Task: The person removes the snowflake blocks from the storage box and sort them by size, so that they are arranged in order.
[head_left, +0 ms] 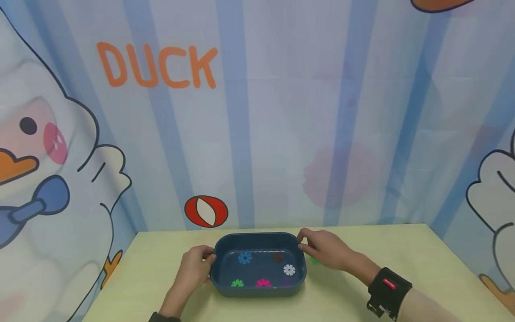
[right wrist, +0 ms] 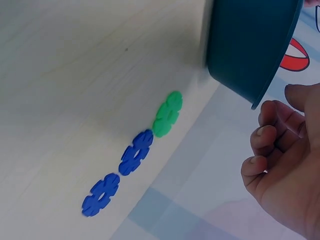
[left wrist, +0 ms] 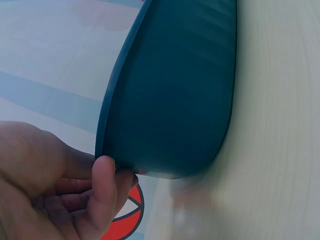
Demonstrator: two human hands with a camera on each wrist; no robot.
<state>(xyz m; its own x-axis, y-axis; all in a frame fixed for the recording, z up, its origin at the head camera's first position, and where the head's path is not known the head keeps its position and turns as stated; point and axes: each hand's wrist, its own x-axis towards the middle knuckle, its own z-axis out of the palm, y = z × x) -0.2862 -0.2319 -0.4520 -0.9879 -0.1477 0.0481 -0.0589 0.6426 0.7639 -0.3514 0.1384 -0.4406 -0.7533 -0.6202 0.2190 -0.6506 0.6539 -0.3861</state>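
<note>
A dark teal plastic basin (head_left: 257, 291) with rounded corners stands on the table in the head view. Inside lie several notched snowflake discs, among them a blue one (head_left: 245, 258), a white one (head_left: 289, 269) and a pink one (head_left: 263, 283). My left hand (head_left: 193, 267) pinches the basin's left end at the rim, thumb and fingers at the edge in the left wrist view. At the opposite end is my right hand (head_left: 325, 247). The right wrist view shows its fingers (right wrist: 262, 137) loosely bent just beside the basin's rim corner, with nothing between them.
To the right of the basin, a green disc (right wrist: 168, 114) and two dark blue discs, one nearer (right wrist: 136, 152) and one farther along (right wrist: 101, 195), lie in a row on the pale wooden table (head_left: 169, 241). Behind the table hangs a striped curtain (head_left: 277, 134) with duck drawings.
</note>
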